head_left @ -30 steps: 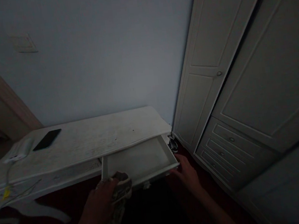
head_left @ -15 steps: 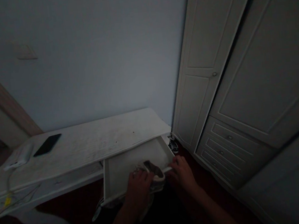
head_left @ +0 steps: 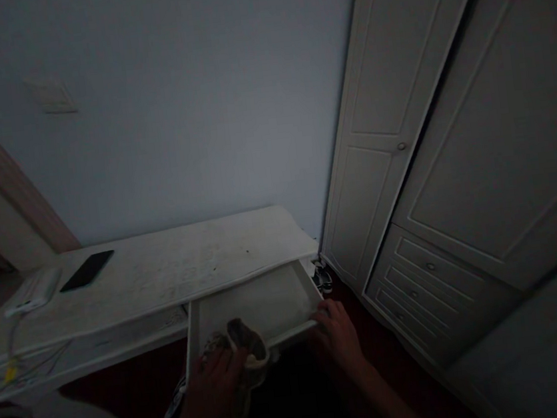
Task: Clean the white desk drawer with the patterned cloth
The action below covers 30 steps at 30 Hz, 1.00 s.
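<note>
A white desk drawer (head_left: 274,303) is pulled out towards me, its bare pale inside showing. My left hand (head_left: 220,377) is at the drawer's left front, fingers wrapped on a crumpled grey-brown cloth (head_left: 246,340) with a pale edge. Part of this cloth lies over the front panel and hangs down outside it; the dim light blurs its details. At the right front corner of the drawer, my right hand (head_left: 337,326) has its fingers bent over the rim and its thumb side outside.
On the white desk top (head_left: 202,248) lie a dark phone (head_left: 87,269) and a white box-like device (head_left: 34,290) with a cable. A white wardrobe (head_left: 375,178) stands to the right. Dark shoes (head_left: 323,279) sit on the floor beyond the drawer's right side.
My left hand has moved left along the drawer front with the cloth. My right hand stays at the right corner, slightly lower in view, and more of the front rim shows.
</note>
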Each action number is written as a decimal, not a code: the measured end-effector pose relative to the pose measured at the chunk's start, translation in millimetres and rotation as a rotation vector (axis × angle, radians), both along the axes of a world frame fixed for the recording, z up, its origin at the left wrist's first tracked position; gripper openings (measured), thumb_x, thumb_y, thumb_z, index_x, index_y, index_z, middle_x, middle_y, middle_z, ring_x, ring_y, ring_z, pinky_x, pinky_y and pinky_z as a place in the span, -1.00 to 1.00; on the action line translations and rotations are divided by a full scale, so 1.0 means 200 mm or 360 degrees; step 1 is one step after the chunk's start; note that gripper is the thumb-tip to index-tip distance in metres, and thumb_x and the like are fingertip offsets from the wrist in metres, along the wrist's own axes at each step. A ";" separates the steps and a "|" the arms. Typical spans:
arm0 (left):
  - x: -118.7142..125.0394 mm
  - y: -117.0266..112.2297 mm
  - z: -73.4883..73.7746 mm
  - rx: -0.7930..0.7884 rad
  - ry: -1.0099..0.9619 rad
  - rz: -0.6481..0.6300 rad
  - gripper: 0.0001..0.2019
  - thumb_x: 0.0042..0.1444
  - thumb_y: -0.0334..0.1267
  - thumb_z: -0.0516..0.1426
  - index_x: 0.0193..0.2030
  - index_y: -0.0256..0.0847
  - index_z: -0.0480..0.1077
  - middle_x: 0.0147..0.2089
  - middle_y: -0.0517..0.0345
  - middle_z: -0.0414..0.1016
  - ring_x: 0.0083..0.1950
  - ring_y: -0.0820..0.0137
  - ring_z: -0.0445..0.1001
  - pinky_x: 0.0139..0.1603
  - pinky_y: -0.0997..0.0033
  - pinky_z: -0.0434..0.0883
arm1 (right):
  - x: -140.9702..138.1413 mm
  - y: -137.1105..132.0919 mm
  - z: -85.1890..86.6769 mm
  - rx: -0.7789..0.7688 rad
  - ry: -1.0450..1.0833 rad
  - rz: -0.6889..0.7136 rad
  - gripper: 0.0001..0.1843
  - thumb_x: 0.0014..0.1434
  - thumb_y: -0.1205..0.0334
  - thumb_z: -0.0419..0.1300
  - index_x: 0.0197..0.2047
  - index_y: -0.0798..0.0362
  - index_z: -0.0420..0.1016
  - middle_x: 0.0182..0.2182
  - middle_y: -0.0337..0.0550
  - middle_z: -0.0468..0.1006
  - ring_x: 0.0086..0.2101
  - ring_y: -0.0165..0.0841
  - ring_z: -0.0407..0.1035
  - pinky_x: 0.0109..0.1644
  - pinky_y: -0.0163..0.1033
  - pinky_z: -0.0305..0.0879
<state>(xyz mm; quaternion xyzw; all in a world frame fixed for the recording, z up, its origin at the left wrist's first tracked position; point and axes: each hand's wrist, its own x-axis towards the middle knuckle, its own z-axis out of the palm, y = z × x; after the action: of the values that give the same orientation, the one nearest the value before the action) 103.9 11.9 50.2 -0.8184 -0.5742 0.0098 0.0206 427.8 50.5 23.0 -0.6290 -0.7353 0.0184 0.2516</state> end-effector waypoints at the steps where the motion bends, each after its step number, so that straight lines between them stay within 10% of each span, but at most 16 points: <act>1: -0.09 -0.03 -0.01 0.0026 0.0047 0.0054 -0.32 0.18 -0.58 0.00 0.37 0.09 0.39 0.25 -0.01 0.55 0.32 0.06 0.43 0.26 -0.10 0.29 | 0.00 0.00 0.00 0.0004 -0.0001 0.0004 -0.73 0.18 0.38 0.38 -0.07 -0.11 0.67 0.03 -0.06 0.52 0.05 -0.12 0.36 0.13 -0.10 0.37; 7: -0.33 -0.13 -0.03 0.0017 0.0073 0.0207 -0.29 0.14 -0.56 -0.01 0.36 0.14 0.41 0.31 0.03 0.52 0.36 0.05 0.39 0.29 -0.11 0.26 | -0.01 -0.02 0.00 0.0095 -0.0006 -0.0038 -0.72 0.15 0.37 0.41 -0.08 -0.13 0.70 0.16 0.00 0.49 0.15 -0.03 0.34 0.23 0.03 0.36; 21: 0.43 0.35 0.13 -0.0429 -0.0548 -0.0274 -0.41 0.19 -0.10 0.16 0.37 -0.10 0.32 0.20 -0.17 0.57 0.19 -0.04 0.52 0.23 -0.07 0.37 | 0.00 0.01 -0.02 0.0134 0.0023 0.0011 -0.78 0.17 0.37 0.41 -0.14 -0.13 0.71 0.12 -0.04 0.54 0.14 -0.06 0.36 0.21 0.02 0.41; 30: 0.35 0.57 0.08 -0.0855 -0.1163 -0.0495 -0.38 0.27 0.12 0.09 0.38 -0.12 0.36 0.36 0.11 0.49 0.29 0.20 0.49 0.33 0.29 0.38 | 0.00 0.01 0.01 0.0071 -0.0062 0.0026 -0.71 0.12 0.41 0.43 -0.13 -0.15 0.70 0.06 -0.08 0.59 0.12 -0.07 0.37 0.15 -0.02 0.47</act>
<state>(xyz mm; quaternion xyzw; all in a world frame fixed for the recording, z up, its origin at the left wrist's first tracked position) 173.5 126.2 66.5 -0.8208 -0.3917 -0.1336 -0.3936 427.4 53.3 25.5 -0.6175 -0.7453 -0.0081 0.2511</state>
